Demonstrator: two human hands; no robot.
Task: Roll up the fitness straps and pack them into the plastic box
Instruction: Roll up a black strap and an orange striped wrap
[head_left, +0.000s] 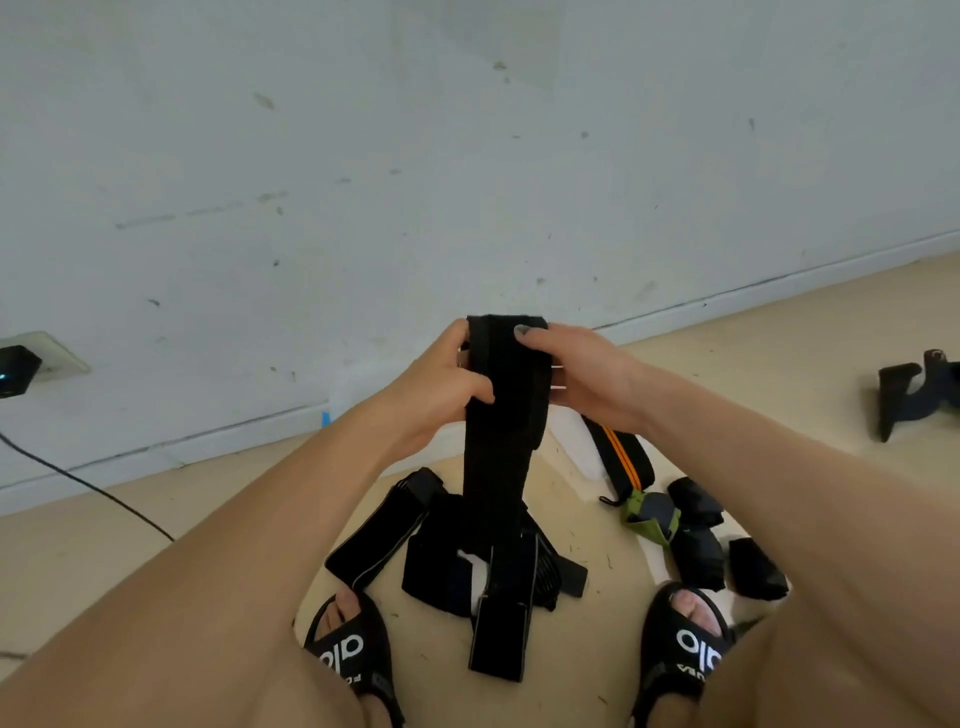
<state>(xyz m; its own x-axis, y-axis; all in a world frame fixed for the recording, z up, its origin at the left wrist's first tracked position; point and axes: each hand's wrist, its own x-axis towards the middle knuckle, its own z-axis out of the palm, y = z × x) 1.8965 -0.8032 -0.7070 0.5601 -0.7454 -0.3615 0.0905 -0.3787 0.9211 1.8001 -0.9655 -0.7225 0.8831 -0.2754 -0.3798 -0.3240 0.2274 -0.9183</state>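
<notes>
Black strap between both hands

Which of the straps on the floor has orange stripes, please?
The strap with orange stripes lies under the right hand, beside a green piece. The other straps, including the one both hands hold, look plain black.

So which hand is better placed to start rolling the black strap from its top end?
Probably the right hand: its fingertips lie over the top edge of the black strap, ready to curl it. The left hand grips the strap's side lower down, steadying it.
</notes>
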